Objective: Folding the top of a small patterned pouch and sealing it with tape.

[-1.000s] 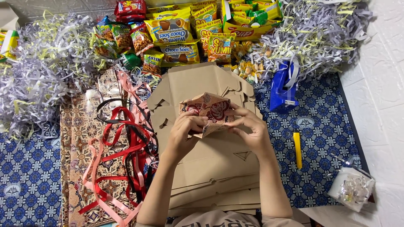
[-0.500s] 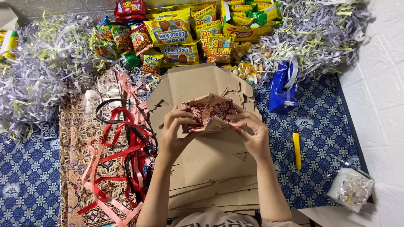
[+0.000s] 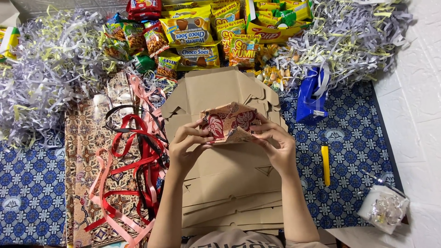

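Both hands are raised over a stack of flat brown cardboard box blanks (image 3: 229,183) that lies nearest the camera. By the left hand (image 3: 188,147) the left edge of a small folded patterned paper piece (image 3: 229,121), red and tan with a leaf motif, is pinched between thumb and curled fingers; the same piece is gripped at its right edge by the right hand (image 3: 275,147), whose fingers are closed around it. The paper piece is thus held between the two hands, just above the cardboard and apart from it. To the left of the stack, a tangle of red, pink and black ribbons (image 3: 133,165) is spread over a sheet of brown batik-patterned paper (image 3: 85,151). To the right, a yellow utility knife (image 3: 325,163) is laid on the blue patterned cloth (image 3: 353,138), and a small clear bag of shiny bits (image 3: 383,209) is seen near the white floor. Farther off, a blue tape dispenser (image 3: 311,94) is stood beside the cardboard. At the far edge, snack packets (image 3: 197,36) are piled between heaps of shredded paper (image 3: 46,69).
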